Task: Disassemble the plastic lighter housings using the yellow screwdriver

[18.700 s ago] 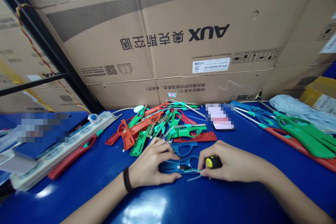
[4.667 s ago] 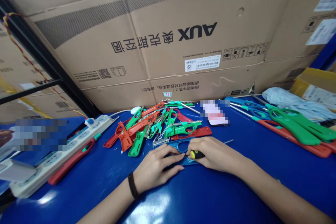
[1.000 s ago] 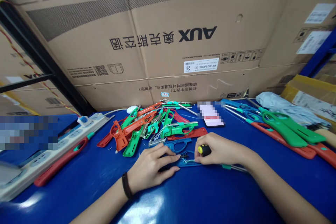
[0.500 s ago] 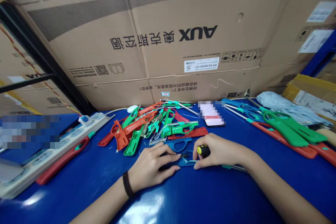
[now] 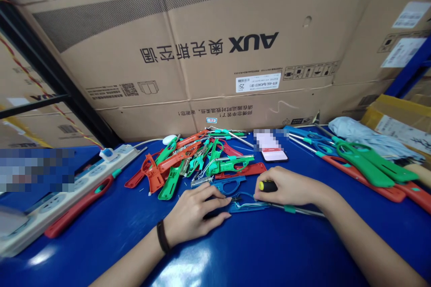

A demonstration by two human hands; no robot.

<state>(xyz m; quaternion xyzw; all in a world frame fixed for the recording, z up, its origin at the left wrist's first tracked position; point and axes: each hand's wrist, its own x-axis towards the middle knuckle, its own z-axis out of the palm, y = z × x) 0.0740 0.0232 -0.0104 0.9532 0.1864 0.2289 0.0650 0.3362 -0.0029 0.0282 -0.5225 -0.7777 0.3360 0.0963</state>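
Blue hard-plastic casing half (image 5: 251, 208), shallow, ring-shaped grip at its far edge, flat on the counter (image 5: 208, 255) between both hands. Left hand (image 5: 195, 210): thumb and index apart, bent over the casing's left end, index tip at a small dark part (image 5: 236, 198); can't tell if they squeeze. Right hand (image 5: 286, 186): fingers curled around a rounded black handle with a yellow end (image 5: 268, 186), tips bunched near the ring grip. Thin pale wires (image 5: 243, 205) lie loosely bent in the casing; a slim metal rod (image 5: 310, 211) with a green sleeve (image 5: 289, 209) runs right, beneath the right wrist. Just behind: second blue half (image 5: 232, 185), clear cylinder (image 5: 202, 182) beside it. Farther back, jumbled pile of red, orange and green plastic shells (image 5: 182, 161); right of it a flat glossy phone (image 5: 275, 156). Left, ridged white power strip (image 5: 54, 204), red lighter (image 5: 81, 210) alongside. Right, smooth green shells (image 5: 377, 168) over red ones, crumpled pale-blue bundle (image 5: 357, 136). Corrugated cardboard box (image 5: 212, 67) behind, print upside down. Counter glossy blue.

Casing's left end hidden under left hand. Handle's working end not visible; right fingertips' contact unclear. Pixelation covers part of phone and far left. Forearms cut off at the bottom.
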